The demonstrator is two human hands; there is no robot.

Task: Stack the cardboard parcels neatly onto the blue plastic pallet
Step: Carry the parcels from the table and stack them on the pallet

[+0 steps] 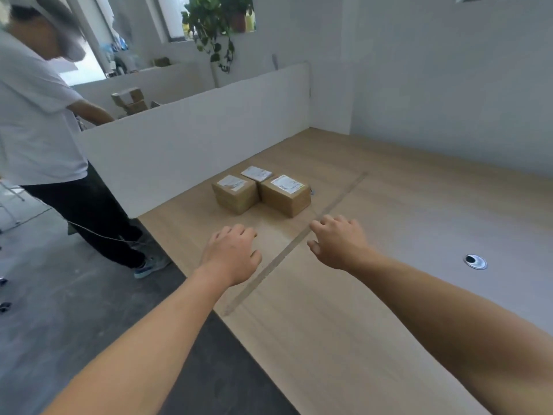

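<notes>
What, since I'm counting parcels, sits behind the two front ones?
A third parcel sits behind the left front parcel and the right front parcel. Only its labelled top shows; its sides are covered.

An office: long wooden desk [344, 310], white partition [194, 139], potted plant [215, 28].

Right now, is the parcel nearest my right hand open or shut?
Shut: the parcel has a flat top bearing a white label; no flap is raised.

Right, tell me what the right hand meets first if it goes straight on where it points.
Most likely the nearest cardboard parcel, the rightmost of three on the table. The right hand points at its near corner, nothing between; height is unclear, so it might pass over.
</notes>
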